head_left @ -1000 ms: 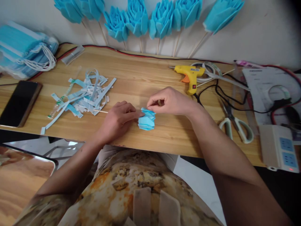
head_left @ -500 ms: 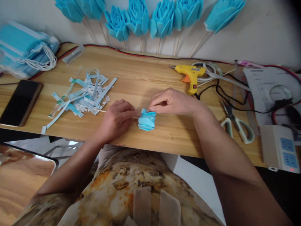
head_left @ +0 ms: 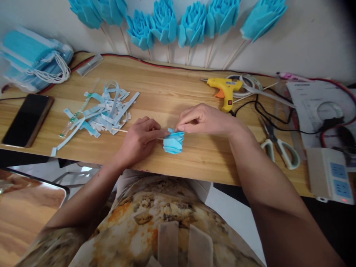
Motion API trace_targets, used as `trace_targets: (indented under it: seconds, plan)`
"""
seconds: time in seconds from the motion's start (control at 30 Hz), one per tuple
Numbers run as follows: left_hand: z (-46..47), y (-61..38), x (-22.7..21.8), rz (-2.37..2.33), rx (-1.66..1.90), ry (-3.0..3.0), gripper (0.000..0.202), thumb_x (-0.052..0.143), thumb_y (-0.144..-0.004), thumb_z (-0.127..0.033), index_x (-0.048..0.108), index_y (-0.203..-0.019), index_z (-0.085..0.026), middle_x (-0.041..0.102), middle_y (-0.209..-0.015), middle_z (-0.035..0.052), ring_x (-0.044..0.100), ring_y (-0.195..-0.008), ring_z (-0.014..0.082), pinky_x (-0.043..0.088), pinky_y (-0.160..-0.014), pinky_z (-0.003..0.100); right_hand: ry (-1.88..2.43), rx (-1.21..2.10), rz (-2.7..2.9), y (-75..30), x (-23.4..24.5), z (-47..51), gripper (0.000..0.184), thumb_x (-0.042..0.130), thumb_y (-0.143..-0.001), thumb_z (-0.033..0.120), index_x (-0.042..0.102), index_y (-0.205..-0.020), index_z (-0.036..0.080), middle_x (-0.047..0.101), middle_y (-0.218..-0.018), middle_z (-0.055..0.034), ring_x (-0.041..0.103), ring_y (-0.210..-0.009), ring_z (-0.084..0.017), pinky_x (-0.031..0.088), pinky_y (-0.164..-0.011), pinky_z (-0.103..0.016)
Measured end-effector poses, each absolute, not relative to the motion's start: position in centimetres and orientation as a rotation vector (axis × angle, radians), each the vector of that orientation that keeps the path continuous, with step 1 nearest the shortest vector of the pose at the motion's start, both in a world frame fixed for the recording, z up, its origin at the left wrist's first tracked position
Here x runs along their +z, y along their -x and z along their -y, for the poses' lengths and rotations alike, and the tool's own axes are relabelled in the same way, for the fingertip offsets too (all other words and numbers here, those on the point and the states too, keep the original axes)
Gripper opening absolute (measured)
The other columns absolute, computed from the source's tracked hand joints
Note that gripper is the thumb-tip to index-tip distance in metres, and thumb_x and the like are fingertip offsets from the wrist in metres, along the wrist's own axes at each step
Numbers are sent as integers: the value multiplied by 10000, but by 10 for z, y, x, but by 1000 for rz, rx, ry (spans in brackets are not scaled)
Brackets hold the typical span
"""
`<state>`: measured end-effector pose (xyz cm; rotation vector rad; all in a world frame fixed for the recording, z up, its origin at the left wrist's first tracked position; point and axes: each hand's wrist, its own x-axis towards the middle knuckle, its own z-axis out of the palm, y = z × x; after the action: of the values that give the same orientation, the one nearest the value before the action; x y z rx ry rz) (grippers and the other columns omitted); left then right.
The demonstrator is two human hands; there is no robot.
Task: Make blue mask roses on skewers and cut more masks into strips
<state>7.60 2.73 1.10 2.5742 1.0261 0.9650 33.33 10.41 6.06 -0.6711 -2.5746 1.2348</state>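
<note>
A small blue fabric flower (head_left: pixel 172 143) lies on its side near the front edge of the wooden table (head_left: pixel 211 163). Its thin wooden stick (head_left: pixel 120 130) runs left from the flower's base and passes under my left hand (head_left: pixel 141 139). That hand is closed around the stick, with the index finger reaching to the flower's base. From the right, my right hand (head_left: pixel 198 119) pinches the upper edge of the flower's petals between thumb and fingers. The fingertips partly hide what they grip there.
Cut blue and white strips (head_left: pixel 108 109) lie in a pile at left, by a phone (head_left: pixel 27 118) and stacked face masks (head_left: pixel 30 52). A yellow glue gun (head_left: pixel 226 89), scissors (head_left: pixel 278 142) and a power strip (head_left: pixel 329 174) are at right. Several finished blue flowers (head_left: pixel 191 24) stand along the wall.
The view has shifted very slightly. Both hands stay almost in place, the left fingers a touch closer to the flower's base and the right still pinching its upper edge.
</note>
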Motion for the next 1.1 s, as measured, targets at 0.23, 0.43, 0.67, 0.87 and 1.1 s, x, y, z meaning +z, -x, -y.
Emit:
trace_targets:
  seconds: [0.23, 0.43, 0.67, 0.87, 1.1]
  plan:
    - [-26, -76, 9, -1055, 944, -2554, 320, 482, -1015, -127, 781, -1052, -237, 720, -892, 75, 602, -809, 183, 461, -727, 350, 635, 1319, 2569, -336, 62, -105, 283, 594, -954, 367, 779, -843, 183, 736, -881, -17, 592, -744, -110, 387, -696, -273]
    - [-27, -75, 6, -1043, 935, -2568, 321, 491, -1011, -122, 787, -1036, -244, 714, -874, 67, 595, -794, 175, 454, -716, 335, 618, 1359, 2612, -334, 60, -104, 311, 605, -963, 394, 776, -827, 173, 715, -865, -18, 573, -750, -101, 365, -694, -272]
    - [-26, -76, 5, -1051, 947, -2561, 341, 471, -1016, -127, 790, -1058, -240, 706, -864, 73, 590, -790, 179, 454, -716, 345, 655, 1347, 2541, -337, 63, -106, 340, 594, -969, 426, 767, -795, 192, 708, -883, -20, 595, -789, -124, 392, -720, -285]
    - [-25, -69, 9, -1050, 961, -2536, 339, 494, -988, -112, 783, -1103, -246, 710, -904, 72, 617, -830, 193, 478, -749, 356, 632, 1265, 2535, -334, 60, -105, 276, 596, -958, 356, 769, -829, 183, 724, -863, -18, 585, -770, -116, 396, -715, -267]
    - [-21, -50, 13, -1117, 880, -2551, 262, 542, -996, -188, 776, -1111, -195, 728, -975, 98, 644, -890, 225, 483, -795, 375, 735, 1211, 2516, -340, 61, -112, 273, 600, -937, 344, 783, -1053, 179, 781, -1032, -59, 628, -853, -160, 412, -754, -287]
